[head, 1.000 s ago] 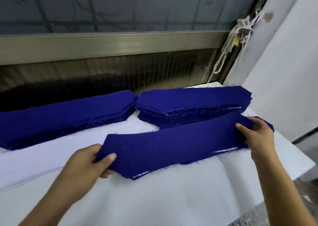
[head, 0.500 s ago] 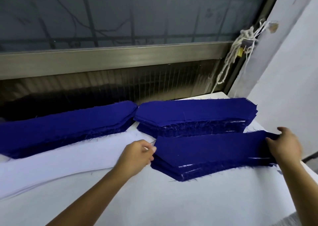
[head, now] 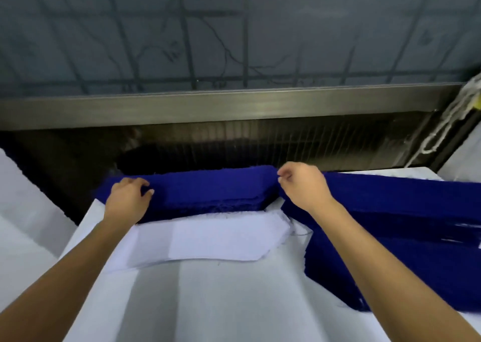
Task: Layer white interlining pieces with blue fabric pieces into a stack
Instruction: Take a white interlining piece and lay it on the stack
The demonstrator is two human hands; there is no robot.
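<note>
1. Since half a second earlier, both hands had let go of the layered stack [head: 437, 268] and travelled leftwards to the blue pile [head: 210, 193]. The view had swung left with them.
2. The blue pile lay at the far edge of the worktop [head: 234, 302]. Its long axis ran left to right, across the person's line of sight.
3. The left hand [head: 128, 198] sat on the pile's left end. Its fingers were curled over the top and the thumb was set against the near edge, gripping the uppermost cloth as far as could be told.
4. The right hand [head: 303, 186] was at the pile's right tip. Its fingers were curled, with thumb and forefinger drawn together at the corner, seemingly pinching the top layer there. Whether one piece or several lay between the fingertips could not be made out.
5. A white interlining piece [head: 213, 240] lay flat just in front of the blue pile, parallel to it and nearly touching its near edge.
6. The layered stack rested to the right of the blue pile and nearer the person, partly under the right forearm.
7. Judgement: each hand already held one end of the pile, so neither had further to reach. The coming move probably turned on peeling off a single blue piece and keeping it taut lengthwise. It would then be brought toward the person onto the white piece, or rightwards to the stack.
</note>
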